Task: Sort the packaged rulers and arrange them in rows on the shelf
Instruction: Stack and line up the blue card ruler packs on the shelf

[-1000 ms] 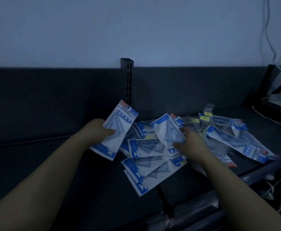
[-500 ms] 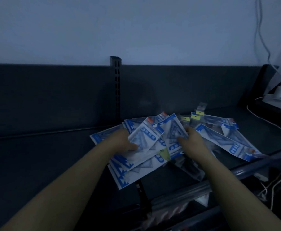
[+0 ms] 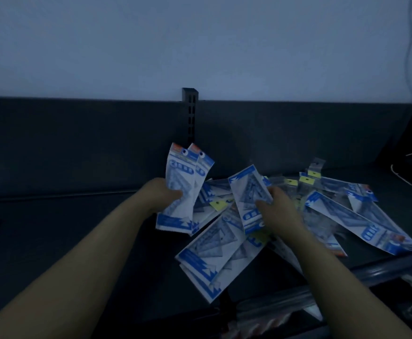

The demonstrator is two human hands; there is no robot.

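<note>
Packets (image 3: 181, 192) upright in left hand (image 3: 162, 195); right hand (image 3: 277, 209) seemingly pinches another packet (image 3: 247, 192).

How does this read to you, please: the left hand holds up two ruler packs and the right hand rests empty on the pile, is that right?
Not quite: the head view shows the right hand is not empty; it grips a blue-and-white ruler pack tilted up over the pile. The left hand does hold up two ruler packs.

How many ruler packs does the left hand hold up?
2: front pack in the left hand, rear pack fanned out to its right; others may hide behind.
</note>
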